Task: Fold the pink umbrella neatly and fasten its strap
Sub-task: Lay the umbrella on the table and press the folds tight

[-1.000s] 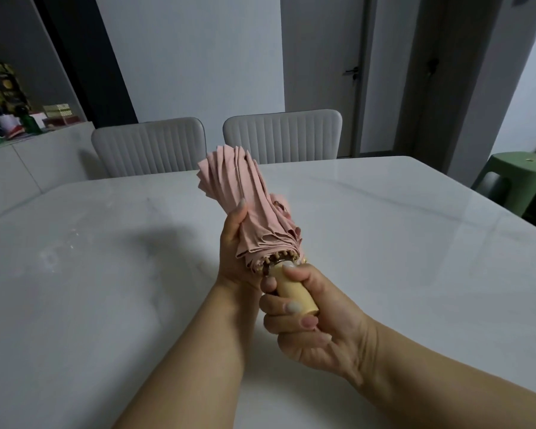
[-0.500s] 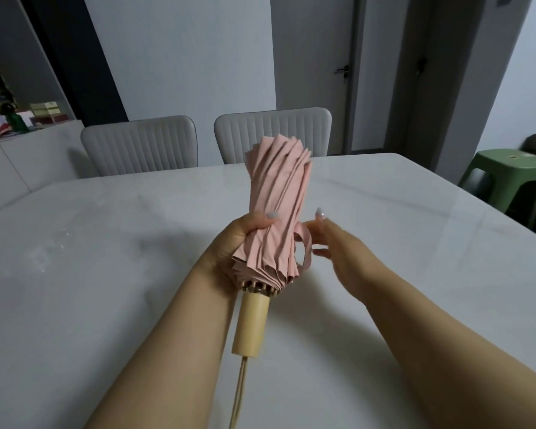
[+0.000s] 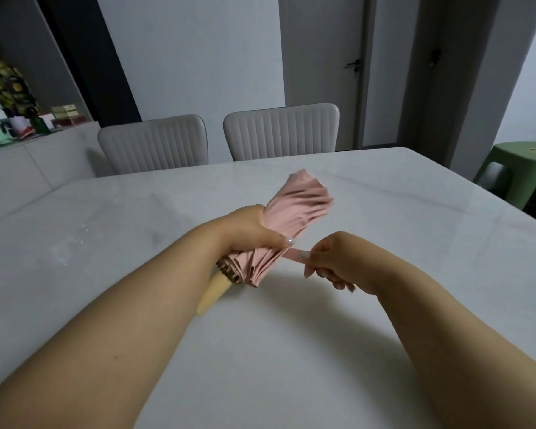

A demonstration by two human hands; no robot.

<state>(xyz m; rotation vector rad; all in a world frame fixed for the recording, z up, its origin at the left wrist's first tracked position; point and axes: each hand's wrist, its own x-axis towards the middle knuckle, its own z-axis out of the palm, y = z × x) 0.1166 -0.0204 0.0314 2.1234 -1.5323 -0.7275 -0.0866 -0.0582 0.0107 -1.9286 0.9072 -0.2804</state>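
The white tabletop (image 3: 291,351) fills most of the view, with two pale chairs (image 3: 217,140) at its far edge and a green stool (image 3: 520,171) at the far right. Above the middle of the tabletop the pink umbrella (image 3: 294,209) is held tilted, its folded canopy pointing far and right, its pale wooden handle (image 3: 212,292) pointing near and left, partly hidden behind the left forearm.

The left hand (image 3: 248,230) grips the canopy around its middle, fingers curled over the gathered pleats. The right hand (image 3: 334,261) pinches the pink strap (image 3: 291,253) and holds it stretched out to the right of the bundle; the strap is not yet around the canopy. I cannot see its fastener.

The umbrella looks light, as one hand carries it easily. The canopy is soft cloth over thin ribs, so it will give under the fingers and the pleats can slip and spread if the grip becomes loose; the far end already fans out a little. The handle is stiff and smooth, a good place for steady holding. The strap is thin and limp and should be taken near its free end and kept under tension. In my judgement the best hold is around the pleats just beside the root of the strap, so the folds do not open during the wrapping.
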